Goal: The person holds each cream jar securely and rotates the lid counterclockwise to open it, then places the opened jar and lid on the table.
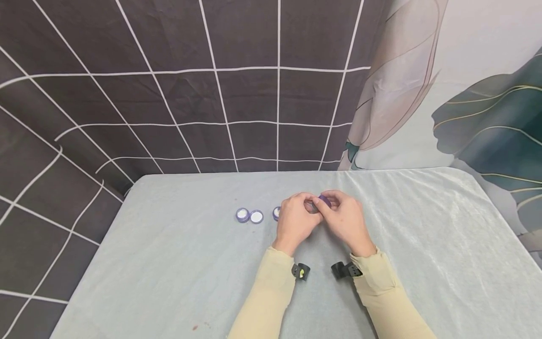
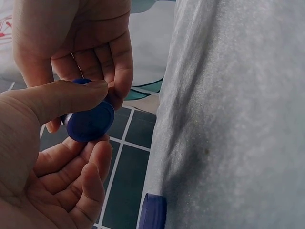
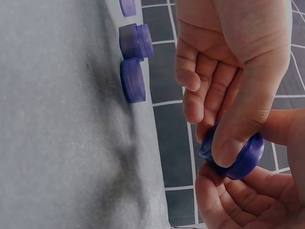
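Note:
Both hands meet over the middle of the table and pinch one small round purple jar (image 1: 325, 201) between thumbs and fingers. My left hand (image 1: 296, 219) has its thumb laid across the jar in both wrist views. My right hand (image 1: 346, 217) grips it from the other side. A smooth round face of the jar (image 2: 90, 126) shows in the left wrist view, while fingers hide much of the rest. Left of the hands sit two purple round pieces, a stepped jar (image 3: 136, 42) and a lower disc-like piece (image 3: 133, 81). Another white-topped purple piece (image 1: 276, 213) is partly hidden by my left hand.
A pale grey velvety cloth (image 1: 169, 273) covers the table. Behind it hangs a dark curtain with a white grid (image 1: 245, 99), and a leaf-patterned curtain (image 1: 487, 117) is at the right. Black wrist cameras (image 1: 301, 271) sit at the cuffs.

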